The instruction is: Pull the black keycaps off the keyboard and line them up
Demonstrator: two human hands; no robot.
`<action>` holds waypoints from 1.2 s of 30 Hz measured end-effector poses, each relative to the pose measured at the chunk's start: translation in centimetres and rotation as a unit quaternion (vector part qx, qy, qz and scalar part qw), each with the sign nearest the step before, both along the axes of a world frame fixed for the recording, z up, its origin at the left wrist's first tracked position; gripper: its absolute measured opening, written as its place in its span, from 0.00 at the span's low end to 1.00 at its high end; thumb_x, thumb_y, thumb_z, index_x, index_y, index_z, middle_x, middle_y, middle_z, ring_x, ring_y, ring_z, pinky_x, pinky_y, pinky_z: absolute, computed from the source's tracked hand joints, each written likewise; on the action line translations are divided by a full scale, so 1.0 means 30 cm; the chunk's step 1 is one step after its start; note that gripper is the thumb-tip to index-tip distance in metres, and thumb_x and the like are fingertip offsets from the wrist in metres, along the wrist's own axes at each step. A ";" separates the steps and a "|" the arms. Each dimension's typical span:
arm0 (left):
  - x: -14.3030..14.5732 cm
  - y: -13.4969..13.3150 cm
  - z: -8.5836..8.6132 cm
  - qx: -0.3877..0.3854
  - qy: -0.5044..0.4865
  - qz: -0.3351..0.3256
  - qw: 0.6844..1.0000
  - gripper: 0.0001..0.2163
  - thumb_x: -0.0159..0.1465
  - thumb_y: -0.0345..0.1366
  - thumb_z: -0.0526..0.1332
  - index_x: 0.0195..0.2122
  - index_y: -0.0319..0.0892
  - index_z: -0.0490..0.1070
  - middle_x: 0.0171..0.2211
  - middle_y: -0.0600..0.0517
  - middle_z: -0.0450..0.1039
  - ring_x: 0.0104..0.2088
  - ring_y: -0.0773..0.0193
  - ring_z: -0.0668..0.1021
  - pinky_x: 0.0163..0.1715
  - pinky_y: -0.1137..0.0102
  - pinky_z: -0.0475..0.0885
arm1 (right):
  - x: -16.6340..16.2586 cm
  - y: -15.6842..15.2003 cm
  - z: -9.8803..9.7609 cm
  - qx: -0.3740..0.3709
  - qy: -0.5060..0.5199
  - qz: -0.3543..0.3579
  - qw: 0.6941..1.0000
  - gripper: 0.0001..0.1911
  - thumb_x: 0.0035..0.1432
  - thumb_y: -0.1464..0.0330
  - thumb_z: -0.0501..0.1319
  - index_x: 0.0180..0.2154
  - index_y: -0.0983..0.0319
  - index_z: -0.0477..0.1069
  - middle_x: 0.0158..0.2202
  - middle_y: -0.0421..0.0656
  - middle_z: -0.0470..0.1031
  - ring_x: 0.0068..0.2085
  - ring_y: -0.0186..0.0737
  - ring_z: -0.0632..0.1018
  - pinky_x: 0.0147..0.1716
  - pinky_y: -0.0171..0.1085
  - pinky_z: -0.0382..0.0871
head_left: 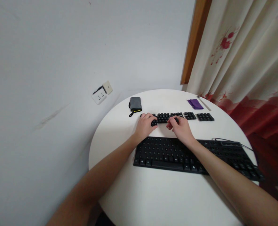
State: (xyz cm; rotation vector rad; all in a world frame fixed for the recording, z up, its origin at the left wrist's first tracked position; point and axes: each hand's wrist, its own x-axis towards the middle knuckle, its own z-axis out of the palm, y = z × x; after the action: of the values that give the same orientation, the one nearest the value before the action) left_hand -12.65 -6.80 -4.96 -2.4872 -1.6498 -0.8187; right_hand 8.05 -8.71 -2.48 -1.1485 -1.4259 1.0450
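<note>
A black keyboard (162,150) lies across the table, many keycaps gone from its upper rows and bare key posts showing; the bottom row still has caps. Beyond it, loose black keycaps (163,118) are laid out in groups. My left hand (145,125) rests at the left end of these keycaps, fingers curved over them and thumb apart. Close above the middle of the groups, my right hand (181,128) is closed, with a small black keycap (176,120) showing between its thumb and fingers. Its fingertips partly hide the keycaps behind.
A grey pouch (136,103) with a black loop stands at the back left. Toward the back right lie a purple pouch (195,104) and a thin pale stick (204,103). The keyboard's cable (233,140) curls at its right. Wall sockets (99,96) and a curtain (237,56) border the round table (120,188).
</note>
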 end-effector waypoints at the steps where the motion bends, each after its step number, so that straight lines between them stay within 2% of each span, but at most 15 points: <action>1: 0.001 -0.001 -0.001 -0.002 0.002 0.001 1.000 0.16 0.57 0.34 0.72 0.47 0.45 0.77 0.47 0.50 0.73 0.49 0.54 0.71 0.53 0.60 0.69 | 0.000 0.000 0.000 -0.002 -0.001 0.000 1.000 0.15 0.61 0.59 0.58 0.28 0.63 0.72 0.23 0.44 0.77 0.24 0.37 0.74 0.25 0.35 0.67; 6: 0.009 -0.011 0.019 0.004 -0.021 -0.006 1.000 0.13 0.61 0.36 0.69 0.47 0.44 0.76 0.46 0.49 0.75 0.49 0.55 0.72 0.53 0.60 0.69 | 0.003 0.003 -0.002 -0.003 -0.007 0.009 1.000 0.16 0.62 0.58 0.57 0.30 0.63 0.72 0.25 0.45 0.77 0.26 0.37 0.74 0.26 0.35 0.67; 8: 0.005 -0.016 0.045 0.034 -0.073 -0.007 0.997 0.09 0.68 0.36 0.61 0.48 0.43 0.75 0.46 0.48 0.76 0.48 0.57 0.73 0.53 0.61 0.68 | 0.010 0.005 0.004 0.005 -0.022 0.016 1.000 0.17 0.62 0.57 0.57 0.31 0.63 0.73 0.27 0.45 0.78 0.28 0.39 0.75 0.28 0.36 0.67; 10: -0.007 -0.018 0.076 0.072 -0.150 0.015 0.986 0.11 0.72 0.35 0.53 0.49 0.42 0.73 0.44 0.47 0.77 0.47 0.59 0.75 0.52 0.63 0.69 | 0.023 0.006 0.019 0.029 -0.064 0.018 0.997 0.18 0.62 0.57 0.57 0.32 0.63 0.75 0.30 0.46 0.79 0.30 0.40 0.75 0.30 0.37 0.67; 12: -0.028 -0.019 0.105 0.086 -0.220 0.043 0.971 0.12 0.73 0.34 0.50 0.49 0.41 0.72 0.42 0.47 0.77 0.44 0.61 0.76 0.49 0.65 0.70 | 0.041 0.001 0.045 0.061 -0.119 0.035 0.990 0.18 0.63 0.57 0.57 0.33 0.64 0.77 0.31 0.46 0.78 0.32 0.40 0.74 0.33 0.38 0.66; 15: -0.062 -0.022 0.136 0.011 -0.257 0.024 0.966 0.10 0.70 0.33 0.53 0.47 0.41 0.73 0.36 0.50 0.78 0.37 0.65 0.77 0.41 0.69 0.71 | 0.068 -0.022 0.095 0.068 -0.173 0.121 0.975 0.17 0.63 0.59 0.57 0.32 0.63 0.78 0.26 0.42 0.75 0.28 0.38 0.71 0.30 0.37 0.63; 18: -0.078 -0.038 0.156 -0.143 -0.207 -0.086 0.964 0.08 0.67 0.35 0.59 0.42 0.40 0.76 0.31 0.52 0.76 0.31 0.67 0.75 0.34 0.73 0.69 | 0.083 -0.057 0.137 0.077 -0.199 0.243 0.946 0.13 0.63 0.61 0.59 0.34 0.62 0.77 0.24 0.39 0.71 0.26 0.35 0.68 0.28 0.35 0.61; 21: -0.068 -0.068 0.172 -0.276 -0.117 -0.228 0.926 0.07 0.63 0.37 0.64 0.37 0.38 0.78 0.30 0.52 0.76 0.31 0.68 0.74 0.33 0.74 0.67 | 0.083 -0.091 0.153 0.063 -0.225 0.345 0.909 0.09 0.62 0.65 0.60 0.33 0.61 0.76 0.23 0.36 0.68 0.25 0.33 0.67 0.26 0.33 0.59; 24: -0.042 -0.097 0.177 -0.352 -0.060 -0.326 0.876 0.07 0.61 0.37 0.68 0.36 0.38 0.79 0.29 0.53 0.75 0.30 0.69 0.73 0.32 0.74 0.66 | 0.075 -0.112 0.149 0.033 -0.225 0.401 0.887 0.08 0.61 0.66 0.60 0.33 0.62 0.76 0.22 0.36 0.67 0.24 0.32 0.66 0.24 0.32 0.58; 26: -0.025 -0.109 0.172 -0.372 -0.042 -0.346 0.860 0.08 0.60 0.37 0.70 0.37 0.39 0.79 0.29 0.53 0.75 0.30 0.68 0.73 0.32 0.75 0.66 | 0.070 -0.118 0.145 0.028 -0.220 0.428 0.876 0.08 0.60 0.67 0.60 0.33 0.62 0.76 0.23 0.36 0.69 0.25 0.33 0.67 0.24 0.32 0.60; 31: -0.004 -0.119 0.158 -0.381 -0.009 -0.338 0.860 0.07 0.56 0.33 0.72 0.36 0.41 0.79 0.30 0.55 0.74 0.31 0.68 0.73 0.33 0.75 0.67 | 0.066 -0.126 0.142 0.025 -0.222 0.453 0.863 0.06 0.58 0.68 0.62 0.33 0.62 0.77 0.25 0.38 0.73 0.27 0.34 0.72 0.28 0.33 0.64; 36: -0.005 -0.120 0.151 -0.388 -0.026 -0.332 0.859 0.08 0.56 0.31 0.71 0.38 0.40 0.78 0.31 0.55 0.75 0.32 0.68 0.73 0.33 0.75 0.67 | 0.065 -0.146 0.140 -0.048 -0.249 0.491 0.834 0.05 0.57 0.67 0.64 0.33 0.62 0.77 0.23 0.37 0.72 0.23 0.32 0.72 0.24 0.31 0.63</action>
State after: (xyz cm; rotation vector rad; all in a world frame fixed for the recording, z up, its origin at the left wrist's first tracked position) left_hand -12.80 -10.42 -0.44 -3.7364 -1.2653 -0.2128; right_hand 10.01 -13.10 1.72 -0.7297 -2.5420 1.5767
